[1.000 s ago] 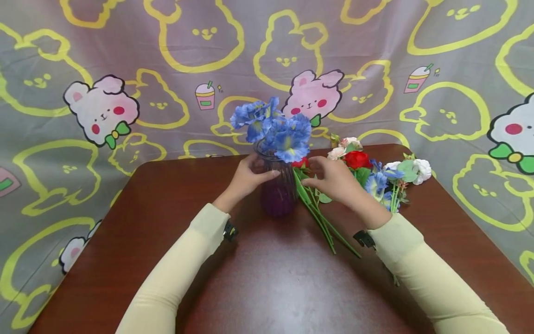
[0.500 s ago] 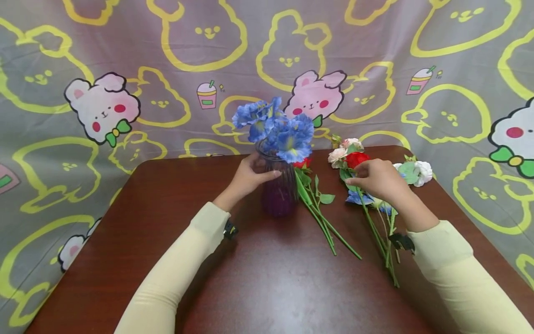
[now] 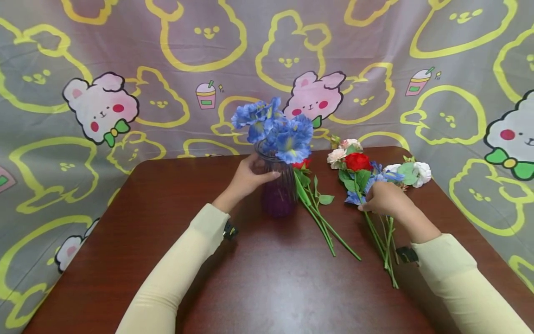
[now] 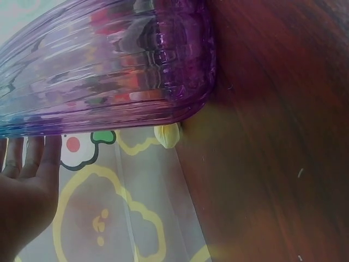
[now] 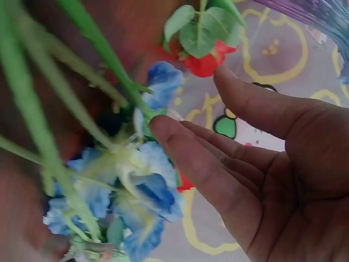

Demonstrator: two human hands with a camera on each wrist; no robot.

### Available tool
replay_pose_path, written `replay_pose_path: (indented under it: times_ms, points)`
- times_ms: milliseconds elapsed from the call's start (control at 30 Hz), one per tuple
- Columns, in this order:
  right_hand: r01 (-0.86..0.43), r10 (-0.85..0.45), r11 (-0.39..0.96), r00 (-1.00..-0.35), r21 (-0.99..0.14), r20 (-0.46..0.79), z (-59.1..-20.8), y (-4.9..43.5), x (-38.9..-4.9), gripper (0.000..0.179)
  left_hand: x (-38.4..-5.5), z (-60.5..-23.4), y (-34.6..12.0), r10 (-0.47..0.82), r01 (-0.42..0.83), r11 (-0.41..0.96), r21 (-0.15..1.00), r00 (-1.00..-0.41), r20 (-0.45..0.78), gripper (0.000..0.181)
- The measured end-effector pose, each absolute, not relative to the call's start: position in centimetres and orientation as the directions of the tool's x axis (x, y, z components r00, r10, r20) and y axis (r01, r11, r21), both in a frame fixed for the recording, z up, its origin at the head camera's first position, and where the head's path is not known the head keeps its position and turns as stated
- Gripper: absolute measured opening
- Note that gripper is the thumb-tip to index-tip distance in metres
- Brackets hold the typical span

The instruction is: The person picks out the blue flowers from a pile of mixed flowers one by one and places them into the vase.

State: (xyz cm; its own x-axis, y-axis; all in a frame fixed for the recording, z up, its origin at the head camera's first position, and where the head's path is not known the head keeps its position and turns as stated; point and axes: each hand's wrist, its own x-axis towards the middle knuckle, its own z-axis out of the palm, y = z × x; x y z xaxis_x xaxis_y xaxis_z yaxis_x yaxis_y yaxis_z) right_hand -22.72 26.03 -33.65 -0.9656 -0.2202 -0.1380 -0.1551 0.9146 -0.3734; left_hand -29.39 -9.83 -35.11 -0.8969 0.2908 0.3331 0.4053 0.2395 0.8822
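My left hand (image 3: 246, 180) holds the ribbed purple glass vase (image 3: 278, 197) near its neck, thumb across the front. Blue irises (image 3: 292, 139) stand in the vase, blooms above its rim. In the left wrist view the hand's fingers lie along the side of the vase (image 4: 120, 71). At the right, my right hand (image 3: 388, 199) is over a bunch of flowers. Its thumb and index finger are apart in the right wrist view, an index fingertip right at a green stem (image 5: 128, 87). Blue iris petals (image 5: 144, 191) show beside that hand (image 5: 272, 169).
Between vase and bunch lies a red flower (image 3: 301, 163) with long green stems (image 3: 319, 218). The bunch includes a red rose (image 3: 358, 161), pale pink blooms (image 3: 336, 157) and a white bloom (image 3: 421, 172). A cartoon-printed cloth (image 3: 175, 41) hangs behind the brown table (image 3: 258, 278).
My right hand has moved from beside the vase rightward to the bunch, then lower over the stems. My left hand keeps its hold on the vase.
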Motion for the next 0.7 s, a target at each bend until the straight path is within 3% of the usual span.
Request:
replay_pose_path:
  times_ms: [233, 700]
  points:
    - [-0.091, -0.17, 0.936, -0.963, -0.341, -0.21, -34.9, 26.0, -22.5, 0.026, -29.4, -35.1, -9.7, 0.305, 0.409, 0.207, 0.889, -0.89, 0.339, 0.061]
    - [-0.067, -0.13, 0.963, -0.963, -0.26, -0.235, -35.8, 25.8, -22.2, 0.024, -28.3, -33.7, -9.6, 0.329, 0.393, 0.201, 0.898, -0.89, 0.316, 0.06]
